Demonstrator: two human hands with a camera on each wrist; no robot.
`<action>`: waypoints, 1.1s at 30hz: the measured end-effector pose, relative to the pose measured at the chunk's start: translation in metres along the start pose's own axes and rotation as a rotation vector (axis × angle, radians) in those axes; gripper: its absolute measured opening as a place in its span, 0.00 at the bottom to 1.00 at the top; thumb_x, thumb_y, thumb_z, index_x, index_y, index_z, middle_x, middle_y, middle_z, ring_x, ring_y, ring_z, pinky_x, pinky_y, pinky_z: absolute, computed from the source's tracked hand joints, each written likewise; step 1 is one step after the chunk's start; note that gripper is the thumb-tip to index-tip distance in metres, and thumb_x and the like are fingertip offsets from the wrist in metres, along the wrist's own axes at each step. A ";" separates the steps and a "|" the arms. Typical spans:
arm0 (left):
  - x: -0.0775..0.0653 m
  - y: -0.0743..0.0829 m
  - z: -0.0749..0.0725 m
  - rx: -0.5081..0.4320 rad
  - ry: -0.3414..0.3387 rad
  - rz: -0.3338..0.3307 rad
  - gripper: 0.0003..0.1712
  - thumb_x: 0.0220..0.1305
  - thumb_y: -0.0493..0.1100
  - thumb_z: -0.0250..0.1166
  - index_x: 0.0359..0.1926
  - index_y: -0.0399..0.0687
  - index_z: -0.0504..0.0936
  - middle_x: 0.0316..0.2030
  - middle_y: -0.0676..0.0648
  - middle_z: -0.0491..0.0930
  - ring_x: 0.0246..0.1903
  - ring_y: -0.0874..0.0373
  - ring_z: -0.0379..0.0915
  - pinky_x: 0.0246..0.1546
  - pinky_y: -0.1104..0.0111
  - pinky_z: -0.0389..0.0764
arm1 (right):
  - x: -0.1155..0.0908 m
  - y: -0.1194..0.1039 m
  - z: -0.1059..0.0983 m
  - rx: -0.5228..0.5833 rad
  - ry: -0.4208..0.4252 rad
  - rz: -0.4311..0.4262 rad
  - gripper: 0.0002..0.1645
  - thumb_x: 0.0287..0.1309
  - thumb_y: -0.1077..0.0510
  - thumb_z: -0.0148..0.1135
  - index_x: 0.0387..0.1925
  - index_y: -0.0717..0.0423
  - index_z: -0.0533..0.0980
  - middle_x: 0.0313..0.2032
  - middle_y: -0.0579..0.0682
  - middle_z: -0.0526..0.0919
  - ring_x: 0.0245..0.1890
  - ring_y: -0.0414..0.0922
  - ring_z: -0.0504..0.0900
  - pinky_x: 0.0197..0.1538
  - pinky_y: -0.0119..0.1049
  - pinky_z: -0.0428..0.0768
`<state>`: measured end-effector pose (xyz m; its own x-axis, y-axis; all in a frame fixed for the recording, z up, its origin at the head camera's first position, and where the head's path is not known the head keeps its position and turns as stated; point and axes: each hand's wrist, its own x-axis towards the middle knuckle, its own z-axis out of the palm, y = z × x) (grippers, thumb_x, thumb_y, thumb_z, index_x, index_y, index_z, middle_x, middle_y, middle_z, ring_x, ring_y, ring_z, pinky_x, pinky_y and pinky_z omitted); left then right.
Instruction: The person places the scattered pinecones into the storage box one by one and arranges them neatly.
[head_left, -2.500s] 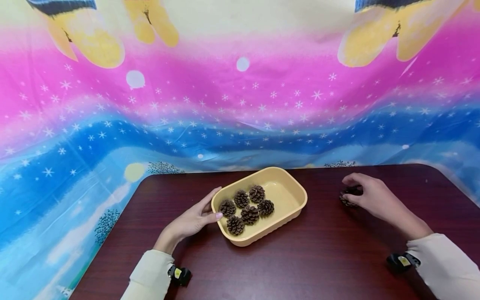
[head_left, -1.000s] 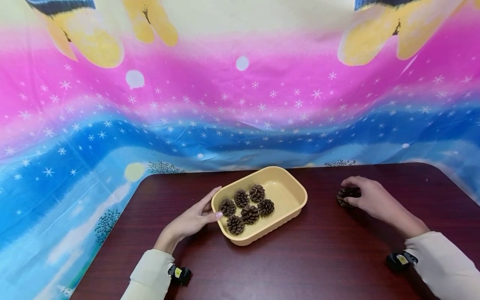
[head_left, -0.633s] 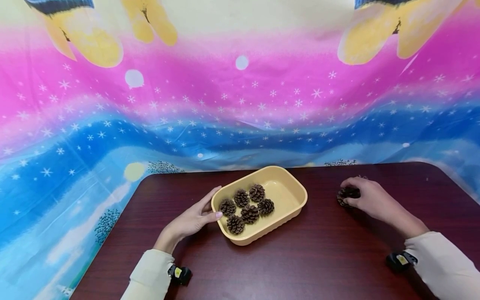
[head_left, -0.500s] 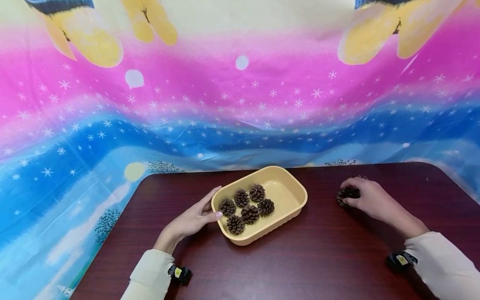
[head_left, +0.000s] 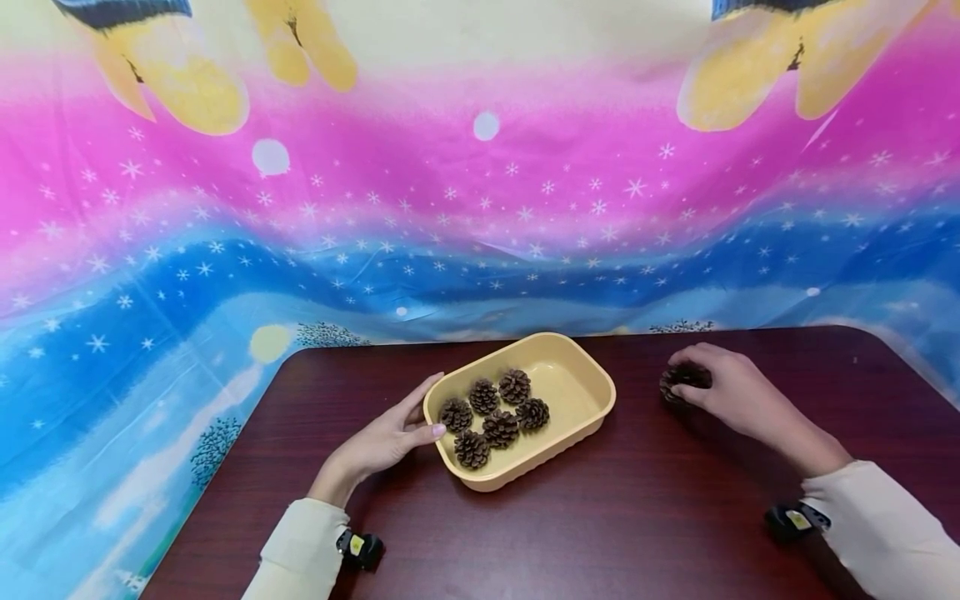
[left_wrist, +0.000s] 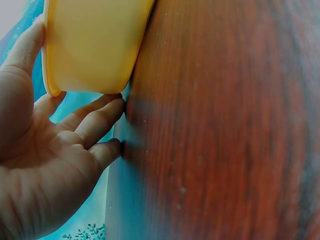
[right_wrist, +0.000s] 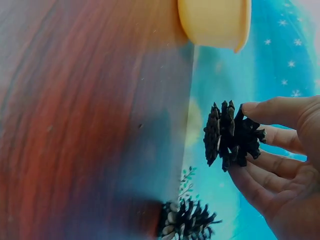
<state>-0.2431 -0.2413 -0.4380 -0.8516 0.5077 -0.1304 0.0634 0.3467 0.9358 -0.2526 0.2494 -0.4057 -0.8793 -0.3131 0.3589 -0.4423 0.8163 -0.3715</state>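
Observation:
A pale yellow rectangular box [head_left: 577,425] sits slantwise on the table with several brown pine cones [head_left: 500,428] gathered in its left half. At its left end my left hand [head_left: 382,442] holds the rim, thumb over the edge and the other fingers outside the wall. In the left wrist view some fingertips [left_wrist: 116,147] come down at the tabletop. Right of the box, my right hand [head_left: 742,400] pinches another pine cone [head_left: 678,383] between thumb and fingers. The right wrist view shows this cone raised off the table.
One more pine cone [right_wrist: 187,222] lies on the table near the right hand, hidden behind that hand in the head view. The dark red-brown table [head_left: 600,525] ends at a printed cloth backdrop [head_left: 480,208]. Black wrist cameras [head_left: 362,550] sit at both cuffs.
My right hand has lifted its pine cone and shifted slightly left toward the box. The left hand and the box have stayed in place.

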 end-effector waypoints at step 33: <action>0.000 0.001 0.001 -0.022 0.006 -0.009 0.51 0.76 0.45 0.64 0.86 0.59 0.40 0.79 0.29 0.56 0.72 0.32 0.67 0.74 0.42 0.65 | 0.023 -0.054 0.008 0.114 0.074 -0.069 0.19 0.58 0.64 0.75 0.52 0.60 0.83 0.55 0.65 0.85 0.57 0.66 0.82 0.58 0.66 0.79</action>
<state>-0.2428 -0.2400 -0.4379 -0.8551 0.5001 -0.1369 0.0443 0.3336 0.9417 -0.2501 0.1944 -0.3842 -0.8324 -0.3265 0.4478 -0.5223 0.7323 -0.4369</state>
